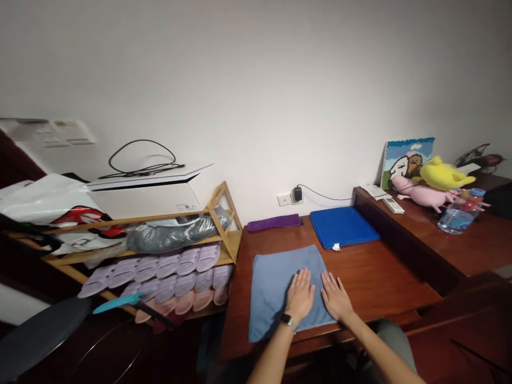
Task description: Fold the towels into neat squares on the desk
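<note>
A blue-grey cloth [268,288] lies spread flat on the brown wooden desk [384,282], near its front edge. My left hand [300,296], with a watch on the wrist, rests flat on the right half of the cloth, fingers stretched out. My right hand [335,298] lies flat at the cloth's right edge, its fingers extended and slightly spread. Behind the cloth sit a folded bright blue cloth-like pad [344,226] with a white tag and a folded purple cloth [274,222] by the wall.
A shelf rack [230,240] on the left holds several lilac slippers [168,264] and a white box [148,197]. On the raised surface at right are a water bottle [456,217], a pink plush toy [422,194], a yellow plush toy [442,175] and a remote [393,206].
</note>
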`<state>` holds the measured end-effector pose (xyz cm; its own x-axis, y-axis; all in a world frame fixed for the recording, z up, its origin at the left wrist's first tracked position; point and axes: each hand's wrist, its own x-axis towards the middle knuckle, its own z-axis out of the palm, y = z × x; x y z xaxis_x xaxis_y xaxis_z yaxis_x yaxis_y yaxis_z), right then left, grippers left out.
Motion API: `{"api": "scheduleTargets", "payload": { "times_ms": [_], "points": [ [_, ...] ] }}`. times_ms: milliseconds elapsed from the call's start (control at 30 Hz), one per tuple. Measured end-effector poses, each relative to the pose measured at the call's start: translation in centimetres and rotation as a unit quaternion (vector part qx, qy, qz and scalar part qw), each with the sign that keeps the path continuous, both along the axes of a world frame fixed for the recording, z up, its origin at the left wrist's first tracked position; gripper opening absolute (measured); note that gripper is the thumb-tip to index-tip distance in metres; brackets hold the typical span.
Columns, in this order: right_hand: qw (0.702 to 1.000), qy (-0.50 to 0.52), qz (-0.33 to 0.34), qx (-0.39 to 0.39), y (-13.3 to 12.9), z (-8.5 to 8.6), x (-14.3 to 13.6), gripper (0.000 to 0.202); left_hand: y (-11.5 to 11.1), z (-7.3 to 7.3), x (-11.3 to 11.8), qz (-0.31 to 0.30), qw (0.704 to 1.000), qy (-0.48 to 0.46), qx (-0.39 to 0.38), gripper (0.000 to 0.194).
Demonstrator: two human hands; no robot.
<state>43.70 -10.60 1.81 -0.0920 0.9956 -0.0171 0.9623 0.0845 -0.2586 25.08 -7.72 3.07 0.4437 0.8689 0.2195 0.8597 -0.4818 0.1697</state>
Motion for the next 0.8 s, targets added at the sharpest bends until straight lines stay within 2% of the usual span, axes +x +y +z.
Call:
{"api": "scheduleTargets", "payload": {
  "times_ms": [67,100,167,233,400,433,500,700,800],
  "points": [
    [1.0,-0.001,-0.001,0.001,0.0,-0.1,0.0,0.065,-0.3,-0.3,3.5,-0.029,0.999,-0.013,-0.024,0.06],
    [1.0,-0.002,0.0,0.002,0.0,-0.1,0.0,0.065,-0.4,-0.5,4.2,-0.029,0.999,-0.015,-0.032,0.06],
    [1.0,-0.002,0.002,0.005,0.0,-0.1,0.0,0.065,-0.6,-1.0,3.2,-0.01,0.999,-0.011,-0.036,0.06],
    [1.0,-0.001,0.003,0.005,0.0,-0.1,0.1,0.067,-0.7,-1.5,-0.7,0.033,0.999,0.003,-0.029,0.061],
    [1.0,0.002,-0.002,0.013,0.0,-0.7,0.4,0.066,-2.3,-2.7,-13.8,0.17,0.984,0.049,0.01,0.059],
    [1.0,0.001,-0.001,0.017,0.1,-0.9,0.5,0.066,-2.7,-2.9,-15.5,0.184,0.981,0.055,0.016,0.059],
    [1.0,-0.003,0.001,0.022,0.1,-1.0,0.5,0.066,-3.4,-3.1,-17.4,0.198,0.978,0.062,0.022,0.059],
    [0.998,-0.015,-0.002,0.054,-1.5,-0.7,0.4,0.066,-4.2,-2.2,-17.0,0.214,0.975,0.06,0.026,0.059],
    [0.997,-0.009,0.005,0.078,-3.3,-1.2,0.6,0.067,-4.7,-1.3,-16.1,0.189,0.98,0.042,0.052,0.058]
  ]
}}
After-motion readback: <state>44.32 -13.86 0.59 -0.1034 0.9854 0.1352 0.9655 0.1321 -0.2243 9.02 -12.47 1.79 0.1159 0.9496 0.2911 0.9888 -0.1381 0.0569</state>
